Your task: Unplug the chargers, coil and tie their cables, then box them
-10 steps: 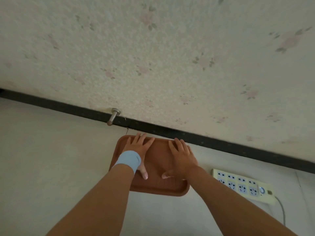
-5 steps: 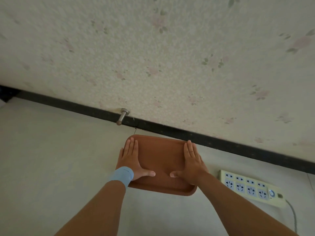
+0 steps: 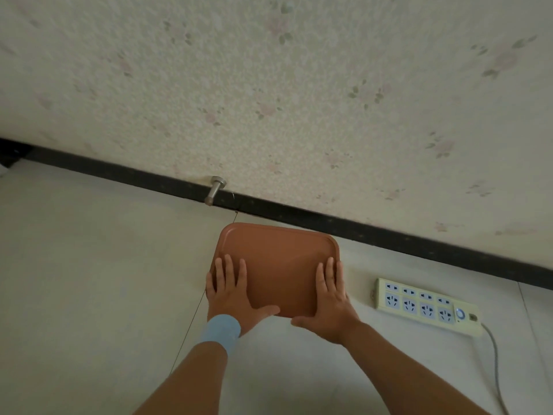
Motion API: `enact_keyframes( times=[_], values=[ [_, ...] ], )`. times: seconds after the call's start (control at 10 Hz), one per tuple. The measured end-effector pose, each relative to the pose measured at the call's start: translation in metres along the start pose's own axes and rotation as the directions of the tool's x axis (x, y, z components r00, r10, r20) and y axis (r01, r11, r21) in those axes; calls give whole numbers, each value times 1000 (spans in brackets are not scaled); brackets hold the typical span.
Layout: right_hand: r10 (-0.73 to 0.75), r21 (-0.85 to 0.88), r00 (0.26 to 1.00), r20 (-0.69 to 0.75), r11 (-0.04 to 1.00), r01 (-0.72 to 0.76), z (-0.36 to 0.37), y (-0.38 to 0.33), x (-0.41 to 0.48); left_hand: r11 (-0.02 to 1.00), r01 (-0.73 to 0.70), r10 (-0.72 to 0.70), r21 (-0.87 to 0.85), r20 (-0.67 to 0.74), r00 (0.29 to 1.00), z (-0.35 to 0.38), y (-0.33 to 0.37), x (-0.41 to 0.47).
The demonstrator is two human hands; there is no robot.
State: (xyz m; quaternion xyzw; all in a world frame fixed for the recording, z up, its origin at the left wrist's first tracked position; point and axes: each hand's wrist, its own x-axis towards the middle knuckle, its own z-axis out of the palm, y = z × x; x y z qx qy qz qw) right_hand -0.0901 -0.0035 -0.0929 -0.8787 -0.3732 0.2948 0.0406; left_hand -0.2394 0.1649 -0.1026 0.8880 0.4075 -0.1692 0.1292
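A pale tiled floor (image 3: 89, 280) fills the left of the view, meeting a flowered wall (image 3: 269, 85) along a dark skirting board (image 3: 389, 235). A metal door stop (image 3: 216, 189) juts from the base of the wall, just left of centre.

The left hand (image 3: 232, 290), with a light blue wristband (image 3: 220, 332) on its wrist, lies flat on the left edge of a brown tray (image 3: 278, 265) that rests on the floor near the skirting. Its fingers (image 3: 229, 268) are straight, close together and slightly fanned, laid on top of the tray's left rim and pointing toward the wall; the thumb stretches out to the right along the tray's near edge. They press down on the tray and close around nothing.

The tray's bare middle shows between the two hands.

The right hand (image 3: 330, 301) mirrors this on the tray's right edge: fingers (image 3: 329, 272) straight and held together over the right rim, thumb reaching left along the near edge, so the two thumbs point toward each other with a gap between them.

Farther right, apart from the tray and from both hands, a cream power strip (image 3: 425, 305) lies on the floor. Its sockets hold no plugs, and its grey cable (image 3: 495, 363) runs off toward the bottom right corner.
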Motion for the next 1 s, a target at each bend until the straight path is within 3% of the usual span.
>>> enact_keyframes(
  times=[0.2,0.3,0.4,0.5,0.6,0.9,1.0],
  values=[
    [-9,59,1000,4,998,9,-1,2,5,999,18,-17,-28,39,999,-10,3,7],
    [55,153,996,-65,987,-44,1,2,8,983,146,-145,-116,15,989,-18,7,5],
    [127,261,986,-110,961,-94,8,-4,8,910,285,-283,-302,51,958,-20,15,1],
    [124,313,987,-99,946,-87,9,-3,14,868,224,-208,-444,87,974,-18,3,6],
    [123,339,989,-80,936,-90,0,-1,27,889,151,-138,-432,60,989,-26,-11,19],
    [155,226,988,3,962,-151,-28,-8,35,950,181,-166,-255,77,983,-49,-8,31],
    [158,292,985,-62,947,-134,-47,-12,21,958,157,-139,-239,89,986,-70,-6,24]
  ],
)
